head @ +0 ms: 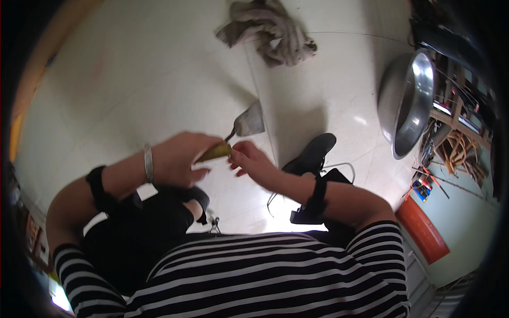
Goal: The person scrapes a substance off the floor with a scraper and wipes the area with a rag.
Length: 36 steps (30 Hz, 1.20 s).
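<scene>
My left hand (183, 157), with a metal bracelet at its wrist, curls over a yellow-green handle (216, 152). Beyond its fingers a thin shank leads to a flat, flared metal trowel blade (250, 120), held over the pale floor. The join between shank and handle is hidden by the fingers. My right hand (252, 161) is at the handle's right end, thumb and fingertips touching or very near it. Whether these fingers pinch the handle, I cannot tell.
A crumpled grey-brown cloth (274, 33) lies on the tiled floor (159, 79) ahead. At right a steel basin (413, 107) stands tilted on its side, by a wooden rack (457, 99) with coiled cord (457, 153). My black shoe (314, 153) is right of my hands.
</scene>
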Each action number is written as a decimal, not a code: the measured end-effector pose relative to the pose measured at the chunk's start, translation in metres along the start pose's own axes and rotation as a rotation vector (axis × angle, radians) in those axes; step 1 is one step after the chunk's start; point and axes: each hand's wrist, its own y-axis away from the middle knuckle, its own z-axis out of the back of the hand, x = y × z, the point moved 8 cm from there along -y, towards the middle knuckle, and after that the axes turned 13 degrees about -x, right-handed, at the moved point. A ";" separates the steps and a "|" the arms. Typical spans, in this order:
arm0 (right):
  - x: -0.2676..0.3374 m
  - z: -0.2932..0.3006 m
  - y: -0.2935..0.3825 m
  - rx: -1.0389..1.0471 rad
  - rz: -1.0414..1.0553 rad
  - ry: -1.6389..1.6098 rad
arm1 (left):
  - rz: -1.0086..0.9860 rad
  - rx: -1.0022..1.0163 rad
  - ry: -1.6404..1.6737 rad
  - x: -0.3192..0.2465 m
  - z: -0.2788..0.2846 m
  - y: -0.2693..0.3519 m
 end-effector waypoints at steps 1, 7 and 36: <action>-0.001 -0.010 0.010 0.021 -0.185 -0.270 | 0.006 0.053 0.055 -0.005 -0.004 -0.001; 0.021 -0.002 0.008 -0.069 -0.290 -0.946 | 0.022 0.510 0.235 -0.020 -0.030 -0.016; -0.181 0.132 0.152 -0.289 -0.013 0.224 | 0.310 0.132 0.136 0.191 -0.085 0.154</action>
